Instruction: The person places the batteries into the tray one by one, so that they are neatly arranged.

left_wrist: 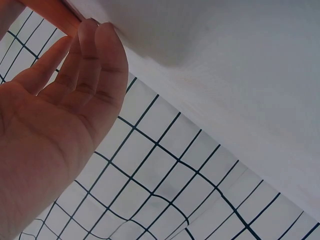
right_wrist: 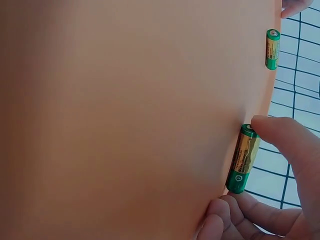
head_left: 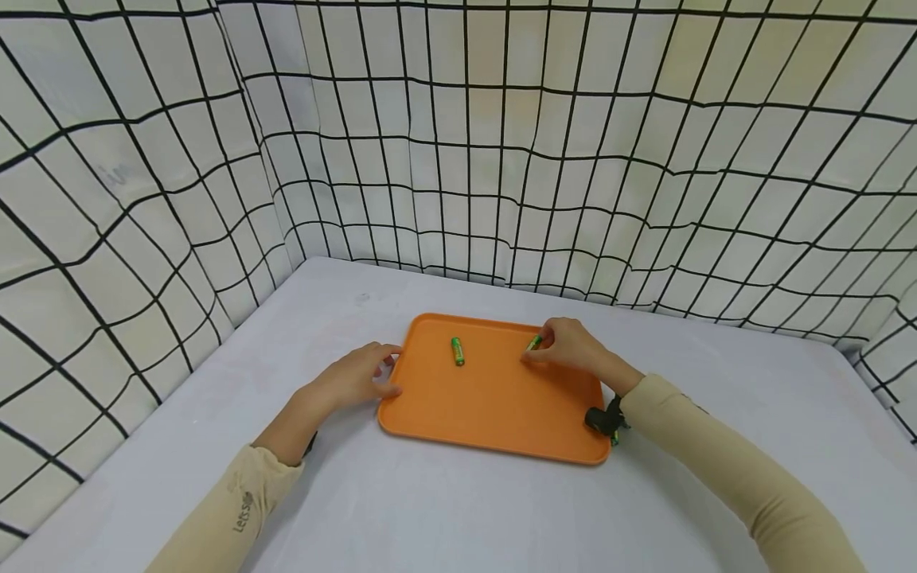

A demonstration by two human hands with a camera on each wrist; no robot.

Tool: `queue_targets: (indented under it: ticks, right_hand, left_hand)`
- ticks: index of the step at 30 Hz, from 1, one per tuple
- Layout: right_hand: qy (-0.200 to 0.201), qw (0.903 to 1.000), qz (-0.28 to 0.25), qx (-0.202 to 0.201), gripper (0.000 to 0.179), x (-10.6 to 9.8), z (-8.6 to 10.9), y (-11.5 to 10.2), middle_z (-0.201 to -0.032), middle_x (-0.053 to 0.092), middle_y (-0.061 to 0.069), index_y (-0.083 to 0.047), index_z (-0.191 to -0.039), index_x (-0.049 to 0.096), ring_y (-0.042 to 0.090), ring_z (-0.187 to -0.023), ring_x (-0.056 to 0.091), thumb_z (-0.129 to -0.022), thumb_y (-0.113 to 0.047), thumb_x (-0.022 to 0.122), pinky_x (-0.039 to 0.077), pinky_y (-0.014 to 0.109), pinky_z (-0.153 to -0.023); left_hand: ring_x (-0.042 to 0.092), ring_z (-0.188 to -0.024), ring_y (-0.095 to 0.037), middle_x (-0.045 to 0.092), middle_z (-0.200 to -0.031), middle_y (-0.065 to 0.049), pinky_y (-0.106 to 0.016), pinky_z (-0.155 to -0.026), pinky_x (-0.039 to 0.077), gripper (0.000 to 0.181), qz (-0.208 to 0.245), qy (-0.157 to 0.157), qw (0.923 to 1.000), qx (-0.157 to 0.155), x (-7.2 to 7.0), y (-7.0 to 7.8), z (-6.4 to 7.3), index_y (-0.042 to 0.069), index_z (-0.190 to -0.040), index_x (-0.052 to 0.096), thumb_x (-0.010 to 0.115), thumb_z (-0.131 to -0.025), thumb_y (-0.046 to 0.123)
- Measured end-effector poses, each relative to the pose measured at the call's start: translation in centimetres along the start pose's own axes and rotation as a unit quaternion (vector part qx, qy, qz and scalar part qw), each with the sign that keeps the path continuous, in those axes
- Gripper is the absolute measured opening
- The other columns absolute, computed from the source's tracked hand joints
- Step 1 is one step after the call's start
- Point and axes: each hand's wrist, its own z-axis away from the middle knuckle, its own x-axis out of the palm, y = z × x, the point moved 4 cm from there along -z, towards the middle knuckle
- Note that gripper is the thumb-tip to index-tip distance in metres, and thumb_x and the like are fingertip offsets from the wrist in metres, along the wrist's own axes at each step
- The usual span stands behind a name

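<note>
An orange tray (head_left: 494, 406) lies on the white table. My right hand (head_left: 569, 346) is over its far right part and pinches a green and gold battery (right_wrist: 243, 159) by its ends, thumb at one end and fingers at the other, close against the tray surface. A second battery of the same kind (head_left: 458, 351) lies on the tray's left half, apart from both hands. At the tray's left edge is my left hand (head_left: 354, 376), its thumb and fingers spread and gently bent, fingertips touching the rim. In the left wrist view its palm (left_wrist: 45, 130) holds nothing.
Just off the tray's right edge a small green thing (head_left: 614, 438) shows, partly hidden by the black wrist camera (head_left: 605, 418). Black netting (head_left: 469, 147) over white walls rises behind the table and along its sides.
</note>
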Motion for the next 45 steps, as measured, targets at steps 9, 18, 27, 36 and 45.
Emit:
queue_targets:
  ticks: [9, 18, 27, 36, 45]
  right_hand:
    - [-0.002, 1.0000, -0.002, 0.004, 0.045, 0.0, -0.1, -0.2, -0.085, 0.058, 0.010, 0.004, -0.098, 0.059, 0.020, -0.076, 0.051, -0.082, -0.034, 0.078, 0.043, 0.028, -0.066]
    - [-0.015, 0.9995, -0.005, 0.027, 0.055, 0.0, 0.3, -0.1, -0.095, 0.060, 0.013, 0.008, -0.110, 0.058, 0.023, -0.086, 0.055, -0.081, -0.034, 0.078, 0.049, 0.034, -0.077]
    - [-0.019, 0.9997, -0.001, 0.016, 0.059, -0.4, 0.8, -0.1, -0.105, 0.062, 0.018, 0.010, -0.115, 0.058, 0.028, -0.097, 0.056, -0.081, -0.034, 0.078, 0.049, 0.041, -0.088]
    - [-0.011, 0.9997, -0.020, 0.013, 0.057, -1.0, 1.7, -0.2, -0.107, 0.060, 0.019, 0.006, -0.121, 0.056, 0.029, -0.096, 0.055, -0.082, -0.031, 0.077, 0.048, 0.041, -0.083]
    - [0.015, 0.9996, -0.024, -0.004, 0.052, -1.5, 2.5, 0.0, -0.103, 0.060, 0.017, 0.004, -0.120, 0.057, 0.027, -0.089, 0.055, -0.084, -0.027, 0.076, 0.047, 0.038, -0.076]
  left_hand:
    - [0.055, -0.098, -0.027, 0.059, -0.115, -0.013, -0.045, -0.087, 0.047, 0.062, 0.003, 0.001, 1.0000, -0.001, 0.0, -0.1, 0.0, -0.003, -0.137, 0.048, 0.074, -0.088, 0.024]
    - [0.055, -0.098, -0.026, 0.058, -0.116, -0.013, -0.045, -0.086, 0.047, 0.062, -0.003, -0.001, 1.0000, 0.001, 0.1, 0.0, -0.1, -0.002, -0.138, 0.048, 0.073, -0.088, 0.025]
    - [0.055, -0.100, -0.027, 0.058, -0.118, -0.015, -0.046, -0.087, 0.047, 0.064, -0.001, -0.002, 1.0000, -0.002, 0.1, 0.0, -0.1, -0.003, -0.139, 0.046, 0.073, -0.088, 0.025]
    - [0.056, -0.100, -0.029, 0.058, -0.117, -0.015, -0.047, -0.088, 0.047, 0.064, 0.003, -0.002, 1.0000, -0.001, 0.1, 0.2, 0.0, -0.003, -0.139, 0.047, 0.073, -0.088, 0.025]
    - [0.056, -0.100, -0.029, 0.058, -0.118, -0.015, -0.048, -0.088, 0.047, 0.064, 0.006, -0.004, 1.0000, 0.002, 0.1, 0.3, -0.1, -0.003, -0.139, 0.046, 0.073, -0.088, 0.025]
